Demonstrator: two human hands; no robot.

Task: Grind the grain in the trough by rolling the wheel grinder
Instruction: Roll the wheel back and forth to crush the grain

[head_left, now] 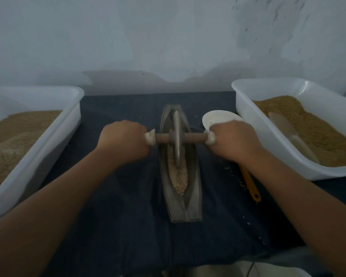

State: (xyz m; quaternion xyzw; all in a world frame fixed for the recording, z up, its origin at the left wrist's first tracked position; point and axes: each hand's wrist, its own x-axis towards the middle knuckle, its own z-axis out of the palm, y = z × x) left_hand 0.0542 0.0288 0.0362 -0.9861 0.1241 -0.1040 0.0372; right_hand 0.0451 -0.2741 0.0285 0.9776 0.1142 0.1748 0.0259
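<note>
A long boat-shaped metal trough (pixel 194 188) lies lengthwise on the dark cloth at the centre. Pale grain (pixel 179 176) fills its near-middle groove. The metal wheel grinder (pixel 176 136) stands upright in the trough, its lower rim in the grain. A wooden axle (pixel 194 137) runs through the wheel, with white wrapping at both ends. My left hand (pixel 124 139) grips the left end of the axle. My right hand (pixel 233 140) grips the right end. Both fists hide the handle tips.
A white tub (pixel 72 116) of brown grain sits at the left. Another white tub (pixel 248 104) at the right holds grain and a scoop (pixel 284 124). A white dish (pixel 218 116) lies behind my right hand, and an orange-handled tool (pixel 251 185) lies beside the trough. Loose grains dot the cloth.
</note>
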